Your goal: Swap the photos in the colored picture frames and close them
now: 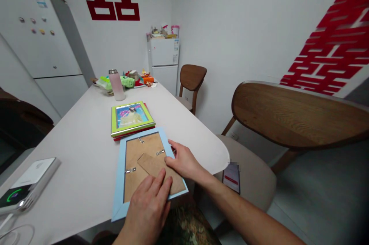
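A light blue picture frame lies face down on the white table, its brown backing board with stand flap and metal clips showing. My left hand rests flat on the lower part of the backing, fingers stretched out. My right hand lies on the frame's right edge, fingers pressing at the backing near a clip. Just beyond it sits a green picture frame, face up on a red one.
A power bank with a lit display lies at the table's left edge. A pink bottle and clutter stand at the far end. Wooden chairs stand on the right, a phone on one seat. Small fridge behind.
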Action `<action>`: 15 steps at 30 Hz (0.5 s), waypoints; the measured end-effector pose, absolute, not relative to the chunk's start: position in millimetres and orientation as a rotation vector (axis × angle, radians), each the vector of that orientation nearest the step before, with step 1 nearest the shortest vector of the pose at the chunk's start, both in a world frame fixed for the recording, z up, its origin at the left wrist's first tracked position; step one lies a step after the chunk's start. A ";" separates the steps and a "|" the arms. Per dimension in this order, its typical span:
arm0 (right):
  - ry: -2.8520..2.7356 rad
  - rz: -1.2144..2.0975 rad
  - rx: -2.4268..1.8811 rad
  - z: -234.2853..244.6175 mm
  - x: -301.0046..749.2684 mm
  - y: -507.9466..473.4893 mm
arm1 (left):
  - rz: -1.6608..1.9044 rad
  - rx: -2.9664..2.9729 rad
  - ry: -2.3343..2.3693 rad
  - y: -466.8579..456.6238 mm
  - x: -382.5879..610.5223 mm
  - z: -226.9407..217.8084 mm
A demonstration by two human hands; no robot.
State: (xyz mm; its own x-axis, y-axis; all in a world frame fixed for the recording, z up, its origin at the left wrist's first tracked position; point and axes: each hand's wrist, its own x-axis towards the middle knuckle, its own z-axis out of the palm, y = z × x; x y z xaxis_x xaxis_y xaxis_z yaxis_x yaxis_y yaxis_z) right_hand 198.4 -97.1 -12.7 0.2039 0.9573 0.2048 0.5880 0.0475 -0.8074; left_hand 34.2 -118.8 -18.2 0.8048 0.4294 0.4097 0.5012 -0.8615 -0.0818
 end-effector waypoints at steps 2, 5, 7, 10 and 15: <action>-1.599 0.355 -1.777 -15.5 197.8 -95.2 | -0.535 -2.804 -0.752 -116.6 37.2 -20.0; -1.700 0.246 -1.871 -17.4 195.5 -94.6 | -0.524 -2.788 -0.737 -113.5 38.1 -22.8; -1.745 0.227 -1.855 -17.6 194.8 -93.3 | -0.531 -2.779 -0.723 -112.2 38.2 -24.4; -1.809 0.208 -1.788 -17.7 196.0 -90.0 | -0.537 -2.785 -0.724 -112.4 39.2 -25.1; -1.854 0.232 -1.751 -19.0 199.1 -86.3 | -0.524 -2.850 -0.764 -111.0 28.5 -20.0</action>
